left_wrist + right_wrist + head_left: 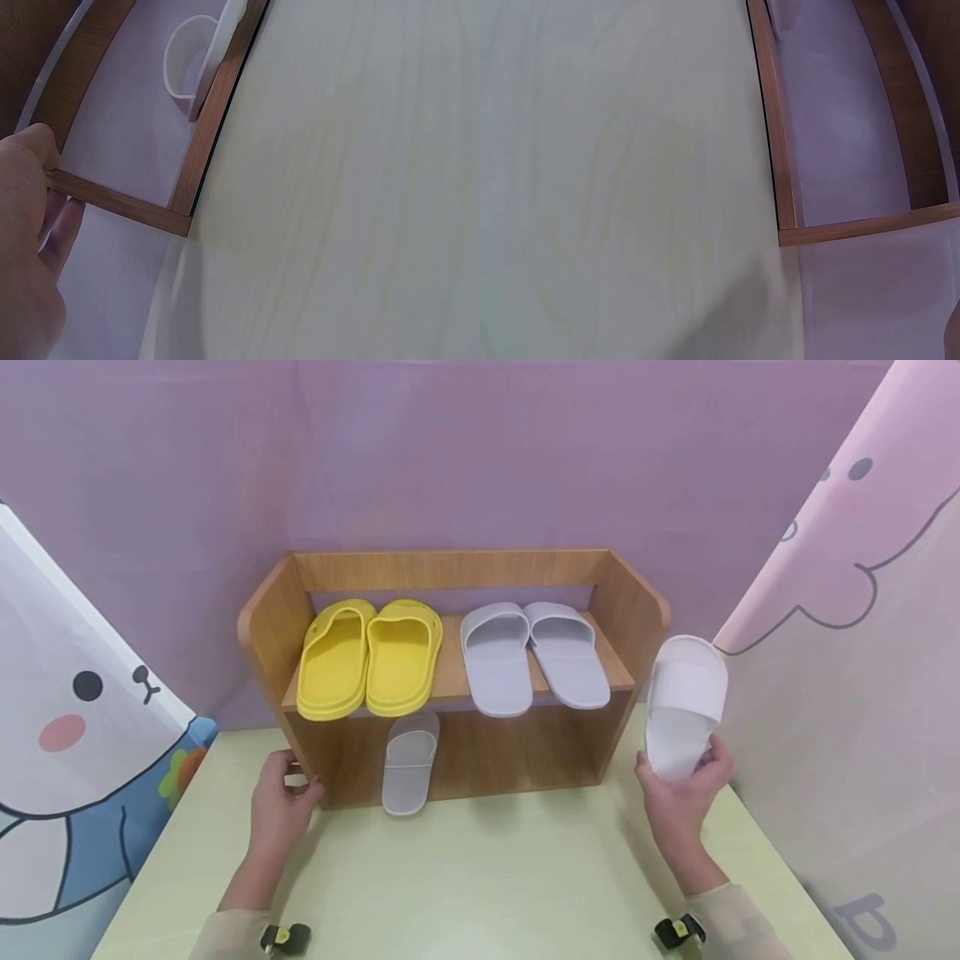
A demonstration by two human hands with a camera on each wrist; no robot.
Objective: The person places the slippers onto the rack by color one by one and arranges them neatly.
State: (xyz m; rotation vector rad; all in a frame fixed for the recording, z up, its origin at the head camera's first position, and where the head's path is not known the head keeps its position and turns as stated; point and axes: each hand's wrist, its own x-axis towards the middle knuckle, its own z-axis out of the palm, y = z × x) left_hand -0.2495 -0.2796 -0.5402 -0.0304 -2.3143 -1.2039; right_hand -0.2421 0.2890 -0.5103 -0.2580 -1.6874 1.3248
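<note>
At the lower left side panel of a wooden shoe rack (450, 570), my left hand (281, 802) pinches the panel's edge. In the left wrist view, the left hand (30, 217) has its thumb inside the panel and fingers outside. My right hand (686, 793) grips a white slipper (686, 693) by its heel end, raised right of the rack, toe up. Only a sliver of that hand (952, 334) shows in the right wrist view. On the lower shelf lies one whitish slipper (408, 768), its heel over the front edge.
Yellow clogs (401, 664) stand on the upper shelf's left, pale lilac slippers (498, 664) on its right. The rack stands on a light wood-grain table (465, 877). Behind it hangs a purple cloth (450, 460), with cartoon-printed cloths (67, 735) at both sides.
</note>
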